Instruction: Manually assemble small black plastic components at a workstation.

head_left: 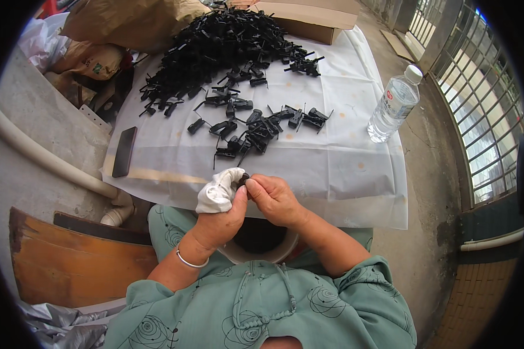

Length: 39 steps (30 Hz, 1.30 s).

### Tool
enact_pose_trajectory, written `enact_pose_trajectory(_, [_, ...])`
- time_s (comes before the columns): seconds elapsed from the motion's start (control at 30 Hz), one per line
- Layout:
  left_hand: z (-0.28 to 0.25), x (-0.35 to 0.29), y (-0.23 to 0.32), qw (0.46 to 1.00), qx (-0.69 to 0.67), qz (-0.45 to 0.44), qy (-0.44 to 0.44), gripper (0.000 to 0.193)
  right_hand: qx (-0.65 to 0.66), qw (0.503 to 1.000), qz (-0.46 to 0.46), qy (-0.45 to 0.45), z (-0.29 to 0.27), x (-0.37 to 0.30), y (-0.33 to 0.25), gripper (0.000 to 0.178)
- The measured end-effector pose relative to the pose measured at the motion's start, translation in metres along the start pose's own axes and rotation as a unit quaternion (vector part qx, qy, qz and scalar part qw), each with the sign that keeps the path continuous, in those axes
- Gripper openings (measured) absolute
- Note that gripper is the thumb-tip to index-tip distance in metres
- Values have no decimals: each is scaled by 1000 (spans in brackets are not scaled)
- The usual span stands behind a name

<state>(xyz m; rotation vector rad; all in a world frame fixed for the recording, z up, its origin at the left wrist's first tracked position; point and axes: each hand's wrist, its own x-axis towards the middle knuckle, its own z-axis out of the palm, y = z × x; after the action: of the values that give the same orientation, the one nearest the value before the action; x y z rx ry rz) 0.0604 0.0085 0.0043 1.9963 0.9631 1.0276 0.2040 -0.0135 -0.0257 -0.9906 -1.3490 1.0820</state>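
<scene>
My two hands meet just over the near edge of the table. My left hand (pixel 218 224) has its fingers covered by a white cloth (pixel 216 192), with the thumb bare. A small black plastic part (pixel 244 177) is pinched between it and my right hand (pixel 276 200); most of the part is hidden by the fingers. Ahead of my hands lies a loose cluster of black plastic parts (pixel 259 132) with thin stems. Farther back, a large heap (pixel 215 49) of such parts covers the table. Below my hands, a pale bucket (pixel 233 254) with a dark inside stands between my legs.
White sheeting covers the table (pixel 355 180). A dark phone (pixel 124 152) lies at its left edge and a clear water bottle (pixel 395 104) stands at the right. A cardboard box (pixel 308 26) and brown bags (pixel 122 26) sit behind. Wooden boards (pixel 75 262) lean at the left.
</scene>
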Motion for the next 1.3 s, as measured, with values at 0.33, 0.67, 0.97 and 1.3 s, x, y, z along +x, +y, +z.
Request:
enact_pose_trajectory(0.33, [-1, -2, 1, 997, -79, -6, -9, 24, 1, 999, -2, -49, -6, 2, -2, 20])
enact_pose_trajectory(0.67, [-14, 7, -2, 962, -207, -156, -82, 31, -155, 980, -120, -17, -27, 6, -13, 11])
enact_pose_trajectory(0.97, [-13, 5, 2, 925, -294, -189, -148, 28, -96, 994, -9, -54, -23, 7, -18, 19])
enact_pose_trajectory(1.3, [-3, 0, 3, 997, 26, -3, -68, 25, -156, 986, -44, -40, -3, 5, -12, 22])
